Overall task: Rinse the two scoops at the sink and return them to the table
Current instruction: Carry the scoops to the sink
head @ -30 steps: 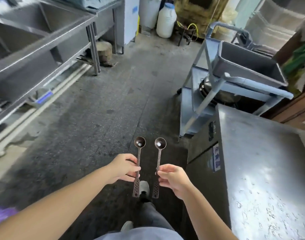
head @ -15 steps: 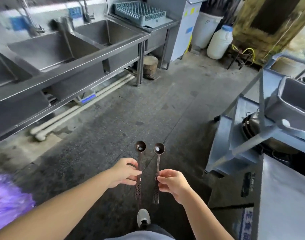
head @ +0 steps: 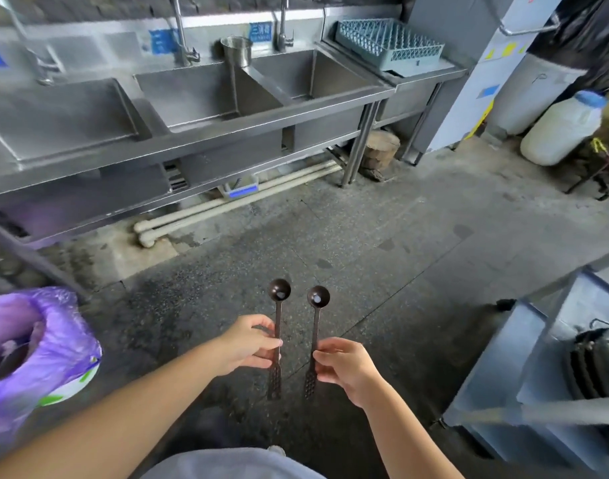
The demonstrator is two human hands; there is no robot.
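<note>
Well short of the sink (head: 227, 123), the left hand (head: 247, 344) and right hand (head: 346, 369) pinch the left scoop (head: 278, 316) and right scoop (head: 316, 323) mid-handle; both look light, stiff and slim.

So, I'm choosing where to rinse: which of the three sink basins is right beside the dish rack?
The rightmost basin: the blue-green dish rack sits directly right of it, while the other two basins lie further left.
</note>
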